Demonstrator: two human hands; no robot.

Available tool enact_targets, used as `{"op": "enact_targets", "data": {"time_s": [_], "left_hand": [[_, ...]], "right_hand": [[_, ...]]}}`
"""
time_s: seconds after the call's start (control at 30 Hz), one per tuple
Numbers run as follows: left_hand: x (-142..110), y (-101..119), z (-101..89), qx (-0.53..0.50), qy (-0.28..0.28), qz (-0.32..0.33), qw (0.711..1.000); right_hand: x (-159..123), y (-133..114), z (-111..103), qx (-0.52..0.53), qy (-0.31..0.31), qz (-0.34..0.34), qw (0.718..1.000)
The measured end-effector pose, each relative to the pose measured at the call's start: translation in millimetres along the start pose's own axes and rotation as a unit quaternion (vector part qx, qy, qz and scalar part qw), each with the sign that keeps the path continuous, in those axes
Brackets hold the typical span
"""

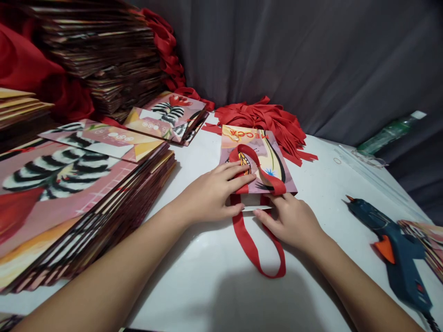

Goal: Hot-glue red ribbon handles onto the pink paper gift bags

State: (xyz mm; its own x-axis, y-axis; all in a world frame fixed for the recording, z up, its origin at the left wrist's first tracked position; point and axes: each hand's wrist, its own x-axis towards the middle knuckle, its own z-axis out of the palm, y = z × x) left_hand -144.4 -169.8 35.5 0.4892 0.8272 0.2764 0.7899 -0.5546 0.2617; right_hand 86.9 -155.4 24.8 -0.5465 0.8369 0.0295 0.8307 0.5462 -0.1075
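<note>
A flat paper gift bag (256, 159) printed with "MECCA" lies on the white table, its mouth toward me. One red ribbon handle (247, 150) loops over its front, and another red ribbon loop (249, 244) hangs out toward me on the table. My left hand (218, 191) holds the bag's left side, fingers over the print and ribbon, thumb at the mouth edge. At the right of the mouth, my right hand (285, 219) grips the edge, with some fingertips hidden under the front panel. Between both thumbs shows a white strip (256, 208).
Stacked folded bags (69, 198) fill the left, with taller piles (114, 50) behind. A heap of red ribbons (263, 120) lies beyond the bag. To the right are a glue gun (391, 249), clear glue sticks (380, 180) and a green plastic bottle (391, 133). A grey curtain (294, 55) hangs behind.
</note>
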Motion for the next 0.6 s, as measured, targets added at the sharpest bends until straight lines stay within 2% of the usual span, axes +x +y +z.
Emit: {"op": "enact_targets", "data": {"time_s": [0.13, 0.3, 0.37, 0.43, 0.53, 0.6], "left_hand": [[0, 0, -0.8, 0.002, 0.000, 0.004, 1.000], [0, -1, -0.7, 0.012, -0.001, 0.004, 1.000], [0, -2, -0.3, 0.017, -0.001, 0.005, 1.000], [-1, -3, 0.4, 0.022, 0.002, 0.010, 1.000], [-2, -5, 1.4, 0.025, 0.006, 0.015, 1.000], [-2, -6, 1.6, 0.026, 0.008, 0.014, 1.000]], "right_hand": [[-11, 7, -7, 0.017, 0.059, -0.063, 0.996], [-22, 18, -29, 0.031, 0.110, -0.136, 0.984], [-26, 19, -37, 0.041, 0.084, -0.133, 0.987], [-29, 17, -40, 0.046, 0.023, -0.118, 0.992], [-29, 9, -38, 0.056, -0.069, -0.103, 0.991], [-27, 3, -33, 0.053, -0.105, -0.092, 0.989]]}}
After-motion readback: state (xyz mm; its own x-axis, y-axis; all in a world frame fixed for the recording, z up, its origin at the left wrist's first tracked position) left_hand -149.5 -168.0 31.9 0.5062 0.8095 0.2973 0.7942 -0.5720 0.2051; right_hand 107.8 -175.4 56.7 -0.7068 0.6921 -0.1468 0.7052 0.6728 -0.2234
